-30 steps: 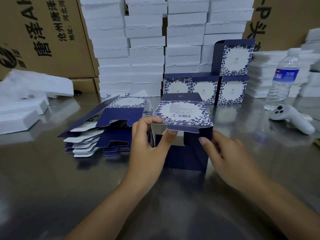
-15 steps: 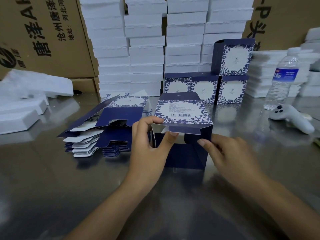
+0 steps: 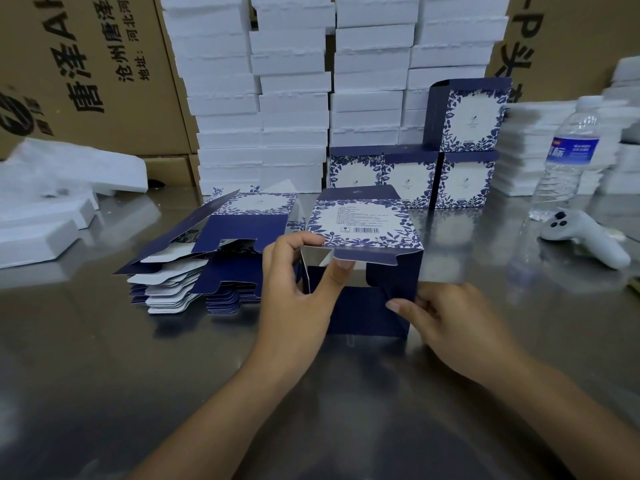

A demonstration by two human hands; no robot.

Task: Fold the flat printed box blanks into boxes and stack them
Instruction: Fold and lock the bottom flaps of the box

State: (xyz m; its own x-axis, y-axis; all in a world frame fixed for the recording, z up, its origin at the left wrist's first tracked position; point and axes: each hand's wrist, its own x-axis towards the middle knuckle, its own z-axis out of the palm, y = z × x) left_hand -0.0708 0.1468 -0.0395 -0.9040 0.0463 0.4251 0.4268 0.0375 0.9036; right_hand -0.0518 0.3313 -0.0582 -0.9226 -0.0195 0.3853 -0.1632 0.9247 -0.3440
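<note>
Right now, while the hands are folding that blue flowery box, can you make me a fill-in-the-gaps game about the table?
1. The left hand and the right hand both grip the half-folded box, and its barcode faces ____.
2. The pile of flat box blanks lies to the ____ of it.
3. Behind it, ____ finished boxes stand in a row, with one more on top.
4. The water bottle has a ____ label.

Missing words: up; left; three; blue.
</note>
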